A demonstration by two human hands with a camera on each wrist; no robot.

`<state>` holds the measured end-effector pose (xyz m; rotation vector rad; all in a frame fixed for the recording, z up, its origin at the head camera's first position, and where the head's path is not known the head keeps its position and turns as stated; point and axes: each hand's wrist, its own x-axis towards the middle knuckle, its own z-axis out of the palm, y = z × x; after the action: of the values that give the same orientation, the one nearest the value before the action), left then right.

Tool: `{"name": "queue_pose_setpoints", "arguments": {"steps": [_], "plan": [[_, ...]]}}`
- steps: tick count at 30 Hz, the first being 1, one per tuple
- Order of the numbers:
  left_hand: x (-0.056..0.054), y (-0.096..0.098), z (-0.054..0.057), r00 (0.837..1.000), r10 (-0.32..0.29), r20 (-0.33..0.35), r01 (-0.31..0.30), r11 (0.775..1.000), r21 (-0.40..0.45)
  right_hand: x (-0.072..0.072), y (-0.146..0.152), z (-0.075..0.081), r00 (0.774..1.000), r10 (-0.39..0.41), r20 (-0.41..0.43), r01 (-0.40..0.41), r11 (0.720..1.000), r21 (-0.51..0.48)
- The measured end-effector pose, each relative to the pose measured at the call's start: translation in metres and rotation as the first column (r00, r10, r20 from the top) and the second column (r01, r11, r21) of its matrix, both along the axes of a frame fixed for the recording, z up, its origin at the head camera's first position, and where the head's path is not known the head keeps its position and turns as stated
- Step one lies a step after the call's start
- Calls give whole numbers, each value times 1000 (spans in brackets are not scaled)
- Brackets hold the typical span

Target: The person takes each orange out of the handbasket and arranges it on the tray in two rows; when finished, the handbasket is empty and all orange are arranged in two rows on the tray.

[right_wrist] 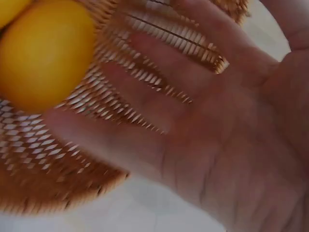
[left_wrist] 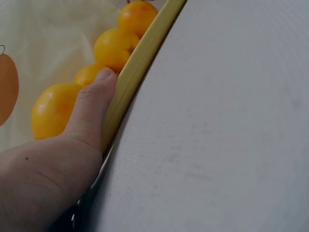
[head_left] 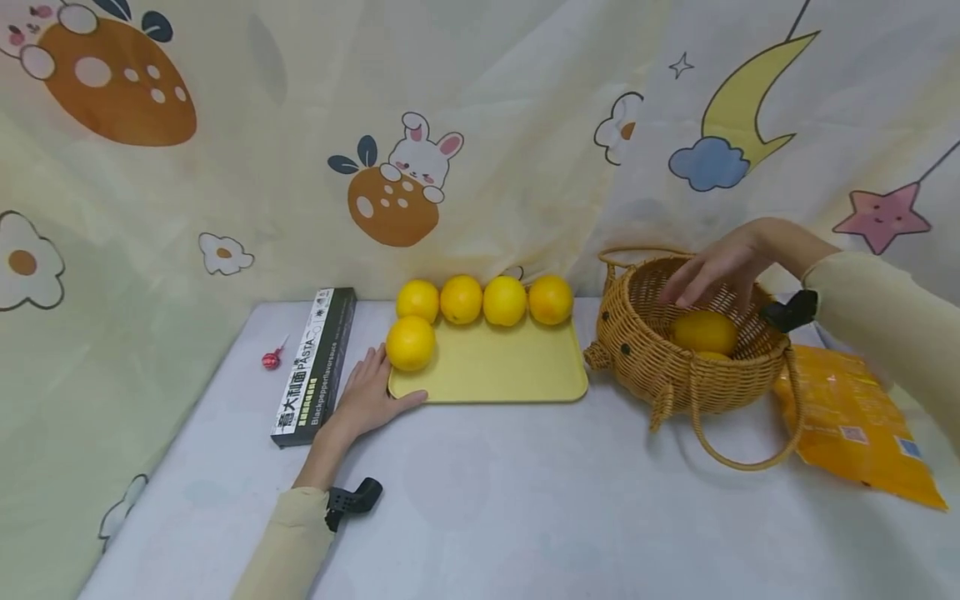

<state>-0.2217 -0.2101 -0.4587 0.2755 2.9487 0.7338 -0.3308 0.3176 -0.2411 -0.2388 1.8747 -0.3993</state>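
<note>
My left hand (head_left: pixel 369 398) rests at the left end of a yellow tray (head_left: pixel 502 362), its thumb along the front rim and its fingers beside the nearest orange (head_left: pixel 410 342). Behind that one, several more oranges (head_left: pixel 505 301) line the tray's back edge. My right hand (head_left: pixel 723 262) reaches over the mouth of a wicker basket (head_left: pixel 678 387) with an animal snout, fingers spread and holding nothing. Inside the basket lies an orange (right_wrist: pixel 48 55), just off the fingertips in the right wrist view, with part of another beside it.
Left of the tray lies a black-and-white pasta box (head_left: pixel 313 367), with a small red lollipop (head_left: pixel 272 360) beyond it. An orange snack bag (head_left: pixel 858 417) lies right of the basket, whose handle (head_left: pixel 738 464) droops forward. A printed cloth (head_left: pixel 525 150) hangs behind the table.
</note>
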Motion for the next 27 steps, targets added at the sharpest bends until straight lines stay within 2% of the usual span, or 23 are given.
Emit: {"name": "queue_pose_setpoints", "arguments": {"steps": [6, 11, 23, 27], "plan": [[1, 0, 1, 1000, 4, 2, -4, 1000, 2, -21, -2, -10, 999, -39, 18, 39, 999, 4], [1, 0, 2, 1000, 5, 15, -5, 1000, 4, -25, 10, -24, 997, -76, -4, 76, 996, -50], [-5, -3, 6, 1000, -4, 10, 4, 1000, -14, -13, 33, -38, 971, -234, -42, 226, 963, -146], [-3, -2, 4, 1000, -5, 8, 5, 1000, -10, -5, 41, -52, 958, -285, -23, 280, 951, -131]]}}
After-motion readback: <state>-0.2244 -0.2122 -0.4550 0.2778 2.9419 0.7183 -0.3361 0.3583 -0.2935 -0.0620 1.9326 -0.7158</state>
